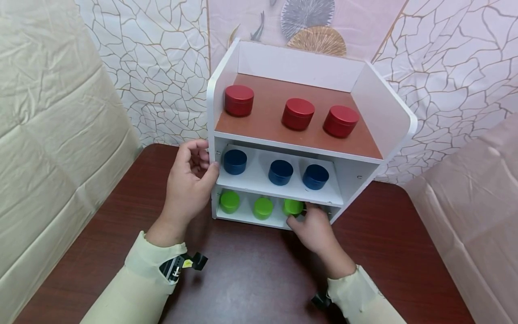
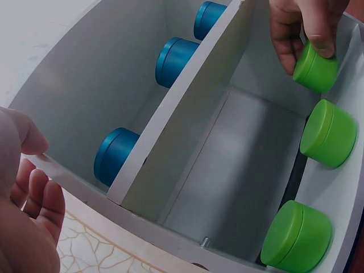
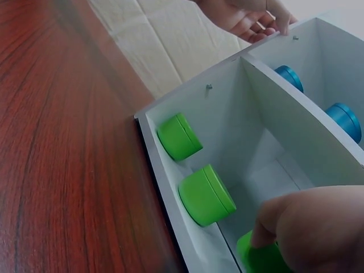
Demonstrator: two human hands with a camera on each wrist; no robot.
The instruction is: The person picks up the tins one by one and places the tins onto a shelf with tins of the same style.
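Observation:
A white shelf unit (image 1: 279, 146) with three levels stands on the table. On its bottom level sit three round green tins: one at the left (image 1: 229, 202), one in the middle (image 1: 263, 208), and one at the right (image 1: 293, 207). My right hand (image 1: 314, 227) grips the right green tin between thumb and fingers, as the left wrist view also shows. At the shelf's left side panel, my left hand (image 1: 187, 182) holds the front edge, thumb against it and fingers curled along the outer side.
Three blue tins (image 1: 280, 172) stand in a row on the middle level. Up on the brown top level are three red tins (image 1: 298, 114). The dark wooden table (image 1: 243, 270) extends in front, with cloth-covered walls (image 1: 52, 112) around it.

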